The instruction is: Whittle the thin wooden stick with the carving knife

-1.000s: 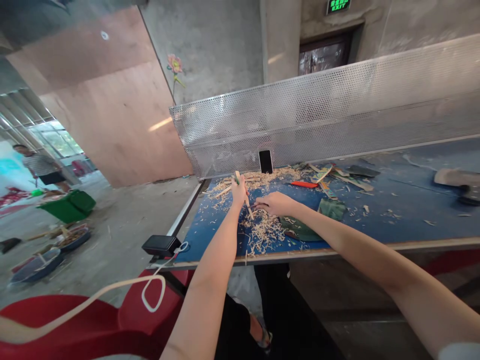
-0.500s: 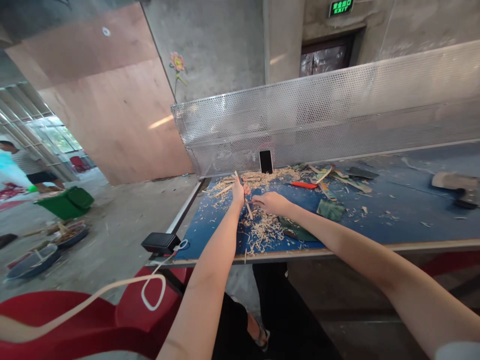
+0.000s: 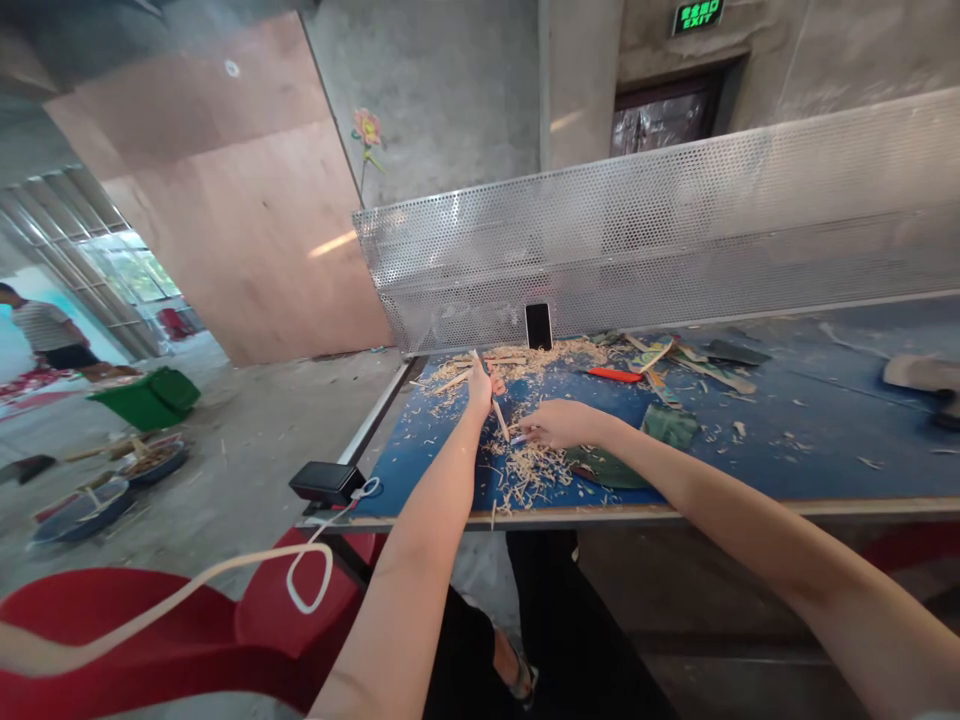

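Note:
My left hand (image 3: pixel 481 388) is closed around a thin, pale wooden stick (image 3: pixel 501 421), which slants down toward me, with its upper tip showing above the fingers. My right hand (image 3: pixel 559 424) is closed on a small knife (image 3: pixel 517 438), mostly hidden in the fingers. Its short blade lies at the stick's lower end; whether it touches the wood I cannot tell. Curled wood shavings (image 3: pixel 534 475) are heaped beneath both hands on the blue tabletop (image 3: pixel 420 470).
A phone (image 3: pixel 538 326) leans against the perforated metal screen (image 3: pixel 585 240). Behind my right hand lie an orange-handled tool (image 3: pixel 615 375) and scraps (image 3: pixel 671 425). A black box (image 3: pixel 327 483) with a white cable sits at the left corner. A red chair (image 3: pixel 292 610) stands below; a person (image 3: pixel 52 330) is far left.
My right hand has slid the knife down along the stick toward its lower end, away from my left hand. The left hand keeps its grip. The view has shifted slightly.

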`<state>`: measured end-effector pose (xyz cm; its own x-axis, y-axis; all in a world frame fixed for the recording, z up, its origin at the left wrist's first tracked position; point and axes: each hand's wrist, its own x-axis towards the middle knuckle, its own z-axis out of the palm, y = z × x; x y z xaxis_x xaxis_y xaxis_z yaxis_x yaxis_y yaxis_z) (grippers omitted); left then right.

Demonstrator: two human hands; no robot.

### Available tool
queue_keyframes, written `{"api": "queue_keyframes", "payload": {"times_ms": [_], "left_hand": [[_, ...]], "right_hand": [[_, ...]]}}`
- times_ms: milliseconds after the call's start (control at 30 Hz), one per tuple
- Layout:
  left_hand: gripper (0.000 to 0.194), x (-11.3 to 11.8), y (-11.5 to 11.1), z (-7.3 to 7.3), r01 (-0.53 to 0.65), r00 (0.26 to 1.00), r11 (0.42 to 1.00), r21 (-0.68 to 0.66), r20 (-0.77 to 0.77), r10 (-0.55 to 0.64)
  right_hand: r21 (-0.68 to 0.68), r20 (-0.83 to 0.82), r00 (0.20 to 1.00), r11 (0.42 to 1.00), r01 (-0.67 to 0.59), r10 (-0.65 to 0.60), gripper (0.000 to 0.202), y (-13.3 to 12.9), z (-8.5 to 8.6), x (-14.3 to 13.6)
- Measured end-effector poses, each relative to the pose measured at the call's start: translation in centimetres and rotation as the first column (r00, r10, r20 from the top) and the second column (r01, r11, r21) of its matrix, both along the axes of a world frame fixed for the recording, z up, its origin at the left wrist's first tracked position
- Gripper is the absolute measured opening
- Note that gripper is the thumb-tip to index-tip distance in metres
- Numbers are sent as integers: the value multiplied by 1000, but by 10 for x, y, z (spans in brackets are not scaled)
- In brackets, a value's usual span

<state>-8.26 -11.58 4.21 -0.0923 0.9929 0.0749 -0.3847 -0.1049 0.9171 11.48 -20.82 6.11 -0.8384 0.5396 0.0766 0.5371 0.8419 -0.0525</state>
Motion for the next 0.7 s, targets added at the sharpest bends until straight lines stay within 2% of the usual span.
{"api": "queue_keyframes", "payload": {"times_ms": [200,500,700], "left_hand": [[63,-1,0,-1,43,999,998,51,-33,-42],[41,1,-2,0,38,997,996,83,-76,-32],[39,0,3,-4,-41,965,991,128,-253,72]], "right_hand": [[66,-152,984,993,102,-91,31,12,-2,9],[95,-236,965,985,143,-117,31,11,-4,4],[22,-286,949,990,142,-130,25,13,-5,2]]}}
